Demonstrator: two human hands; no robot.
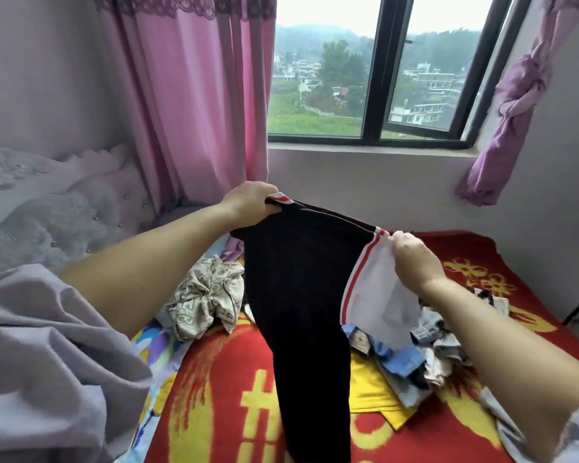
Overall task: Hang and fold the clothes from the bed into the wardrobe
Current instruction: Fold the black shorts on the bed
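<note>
Two hands hold one dark garment (301, 295) up over the bed (214, 396), each pinching an end of its upper edge: the left hand (251, 203) has its fingers curled round the red-and-white striped trim at the far, higher corner, and the right hand (415, 259) grips the white panel with red stripes at the nearer, lower corner. The top edge therefore runs slanted between them, down from left to right, while the long axis of the cloth hangs straight down, its lower end draping onto the red and yellow blanket (465, 262) toward the person. I judge that any fold turns on that vertical hang: the length lies below both hands, so it must be laid flat or doubled up. The rest of the clothes wait on the bed, a crumpled patterned piece (204, 295) just left of the hanging cloth and a mixed heap (415, 355) with blue denim just right of it, under the right forearm. No wardrobe is in sight; beyond are a window (381, 78) and pink curtains (194, 95).
</note>
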